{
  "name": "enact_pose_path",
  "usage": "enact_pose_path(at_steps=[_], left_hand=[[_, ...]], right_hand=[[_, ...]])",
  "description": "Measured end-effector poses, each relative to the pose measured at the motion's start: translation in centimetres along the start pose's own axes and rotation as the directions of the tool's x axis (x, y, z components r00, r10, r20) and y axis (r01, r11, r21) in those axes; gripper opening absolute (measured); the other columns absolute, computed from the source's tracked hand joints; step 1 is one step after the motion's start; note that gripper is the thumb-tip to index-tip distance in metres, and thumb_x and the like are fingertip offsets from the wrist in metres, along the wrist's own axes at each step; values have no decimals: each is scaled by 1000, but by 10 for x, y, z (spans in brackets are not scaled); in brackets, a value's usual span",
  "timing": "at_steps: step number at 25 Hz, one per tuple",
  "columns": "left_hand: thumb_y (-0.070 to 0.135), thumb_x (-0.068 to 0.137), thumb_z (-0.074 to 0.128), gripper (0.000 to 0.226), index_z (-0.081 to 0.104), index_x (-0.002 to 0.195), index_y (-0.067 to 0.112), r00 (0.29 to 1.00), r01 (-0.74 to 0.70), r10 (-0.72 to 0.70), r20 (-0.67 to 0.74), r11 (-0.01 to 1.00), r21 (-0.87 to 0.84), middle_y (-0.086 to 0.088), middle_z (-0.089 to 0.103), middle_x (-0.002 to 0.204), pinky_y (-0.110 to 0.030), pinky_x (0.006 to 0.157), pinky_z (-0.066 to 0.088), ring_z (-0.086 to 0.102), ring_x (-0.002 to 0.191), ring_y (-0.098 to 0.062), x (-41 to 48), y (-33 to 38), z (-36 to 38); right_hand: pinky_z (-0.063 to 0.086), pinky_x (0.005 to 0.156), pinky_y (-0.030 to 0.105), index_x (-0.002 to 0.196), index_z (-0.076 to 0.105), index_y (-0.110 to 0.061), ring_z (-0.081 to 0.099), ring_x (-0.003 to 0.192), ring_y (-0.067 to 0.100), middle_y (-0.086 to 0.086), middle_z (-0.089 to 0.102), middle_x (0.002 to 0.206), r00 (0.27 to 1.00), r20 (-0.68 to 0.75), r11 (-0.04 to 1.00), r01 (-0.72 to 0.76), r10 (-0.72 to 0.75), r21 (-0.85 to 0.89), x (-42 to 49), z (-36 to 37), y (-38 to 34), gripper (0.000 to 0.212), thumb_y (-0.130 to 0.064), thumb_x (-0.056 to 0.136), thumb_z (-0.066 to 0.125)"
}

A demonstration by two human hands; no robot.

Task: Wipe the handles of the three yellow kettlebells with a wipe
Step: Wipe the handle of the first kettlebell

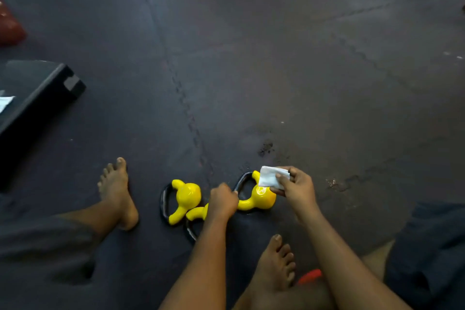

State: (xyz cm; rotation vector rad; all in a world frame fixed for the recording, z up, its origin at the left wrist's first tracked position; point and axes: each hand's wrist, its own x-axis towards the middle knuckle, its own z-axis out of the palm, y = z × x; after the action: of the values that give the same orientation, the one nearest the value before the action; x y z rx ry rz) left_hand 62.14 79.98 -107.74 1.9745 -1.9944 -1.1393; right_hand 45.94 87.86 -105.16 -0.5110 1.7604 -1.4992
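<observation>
Three yellow kettlebells lie on their sides on the dark floor mat in front of me. The left kettlebell has its black handle pointing left. The middle kettlebell is mostly hidden under my left hand, which is curled over it; its black handle points toward me. The right kettlebell has its black handle pointing away. My right hand pinches a folded white wipe just above the right kettlebell.
My bare feet rest on the mat, one at the left and one near me. A black step platform stands at the left. Red items lie at the far left and by my leg.
</observation>
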Motion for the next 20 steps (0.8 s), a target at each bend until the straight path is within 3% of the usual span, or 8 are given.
enact_pose_path(at_steps=[5, 11, 16, 18, 20], left_hand=[[24, 92, 59, 50, 42, 129, -4, 984, 171, -175, 29, 980, 97, -26, 50, 133, -39, 96, 43, 53, 120, -39, 24, 19, 42], [20, 82, 66, 52, 45, 123, -5, 970, 232, -239, 31, 960, 155, -24, 55, 126, -40, 91, 52, 58, 113, -38, 36, 21, 47], [17, 86, 61, 39, 55, 122, 3, 995, 79, -87, 41, 980, 182, -20, 47, 128, -41, 93, 45, 53, 114, -39, 27, 35, 38], [15, 87, 61, 35, 54, 120, 4, 999, -6, 1, 40, 993, 115, -21, 53, 123, -41, 91, 45, 55, 111, -39, 19, 35, 38], [14, 87, 62, 29, 54, 114, 6, 996, -77, 76, 50, 997, 21, -21, 62, 112, -38, 82, 46, 58, 103, -38, 9, 31, 38]], right_hand=[[58, 62, 29, 90, 67, -11, 68, 82, 21, 14, 67, 90, 999, 32, 1000, -22, 22, 1, 17, 9, 15, 19, 5, 91, 56], [58, 61, 32, 86, 70, -13, 69, 79, 21, 14, 69, 86, 998, 63, 998, -11, 14, -54, 18, -10, 30, 23, 4, 90, 56], [58, 60, 31, 80, 69, -20, 69, 77, 21, 6, 69, 80, 999, -25, 995, 18, -21, -103, 17, -12, 24, 30, 6, 88, 57], [57, 57, 27, 77, 68, -26, 68, 72, 20, 4, 69, 79, 993, -98, 988, 53, -68, -143, 14, -17, 21, 34, 5, 86, 58], [59, 61, 31, 80, 69, -32, 69, 72, 16, -2, 71, 79, 974, -194, 975, 79, -121, -209, 12, -24, 21, 32, -1, 81, 60]])
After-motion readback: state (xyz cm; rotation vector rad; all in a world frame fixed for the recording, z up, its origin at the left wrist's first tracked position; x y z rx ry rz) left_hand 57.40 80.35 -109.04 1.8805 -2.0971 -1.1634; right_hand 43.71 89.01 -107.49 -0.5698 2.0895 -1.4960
